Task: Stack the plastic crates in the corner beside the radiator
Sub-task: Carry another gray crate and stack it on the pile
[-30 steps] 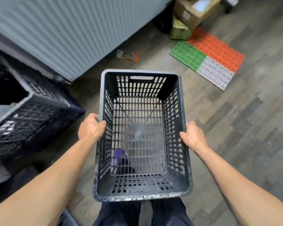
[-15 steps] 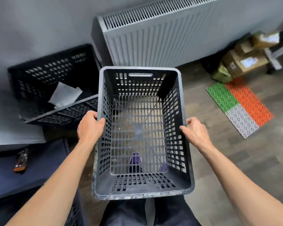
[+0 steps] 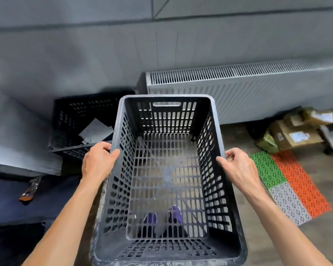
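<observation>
Since half a second ago the person is turning further toward the wall (image 3: 85, 54), so the radiator (image 3: 238, 96) is now sitting higher and off to the right, with much more bare wall showing above it. The crate (image 3: 167, 120) is staying in the same two-handed hold, carried in front of the body with its open top facing up and its far end pointing at the radiator's left end. The left hand (image 3: 98, 162) is gripping the left long rim, its fingers (image 3: 104, 145) curling over the outside edge and the thumb hooking inside. The right hand (image 3: 238, 166) is gripping the right rim the same way, opposite the left. The crate is hanging between both hands, clear of the floor (image 3: 315, 169), and purple shoes (image 3: 174, 214) are showing through its slotted bottom. A second crate (image 3: 79, 116) is standing in the corner just left of the radiator, with paper (image 3: 96, 131) lying inside. A green, orange and white mat (image 3: 288, 181) is lying to the right, near some boxes (image 3: 292, 135).
</observation>
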